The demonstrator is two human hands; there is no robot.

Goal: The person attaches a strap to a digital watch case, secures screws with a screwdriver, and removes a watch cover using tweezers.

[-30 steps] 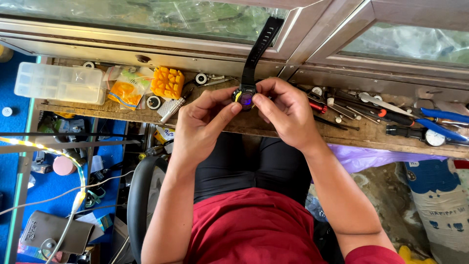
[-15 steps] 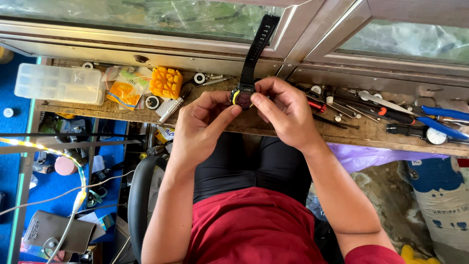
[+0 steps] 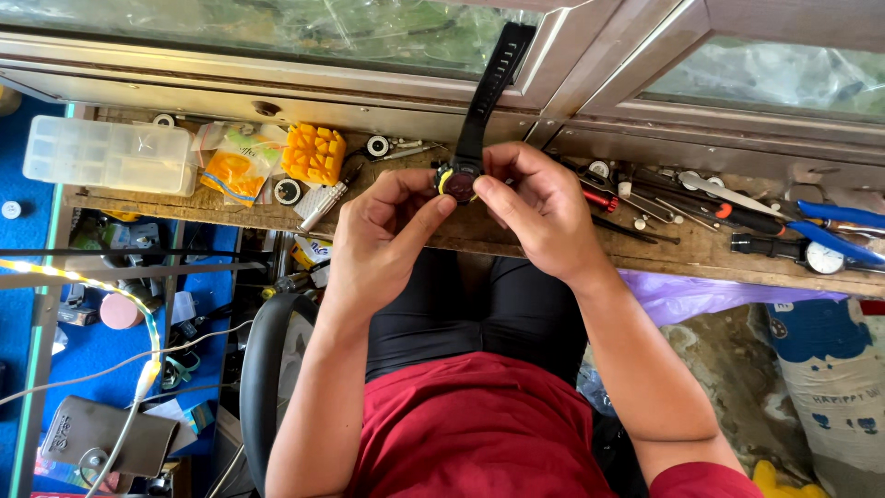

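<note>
A black wristwatch (image 3: pixel 458 177) with a yellow-trimmed case is held over the wooden bench (image 3: pixel 516 231). Its long black strap (image 3: pixel 487 88) sticks up toward the window frame. My left hand (image 3: pixel 383 235) pinches the case from the left with thumb and forefinger. My right hand (image 3: pixel 535 207) grips it from the right, fingers curled over the top. The watch's face is partly hidden by my fingertips.
On the bench left of my hands lie a clear plastic box (image 3: pixel 111 155), an orange packet (image 3: pixel 235 171), a yellow block (image 3: pixel 313 152) and a metal tool (image 3: pixel 323 205). Screwdrivers (image 3: pixel 728 217), blue-handled pliers (image 3: pixel 843 226) and a small round watch (image 3: pixel 823 258) lie to the right.
Both hands and the watch stay in nearly the same place. The fingers shifted slightly around the case.
</note>
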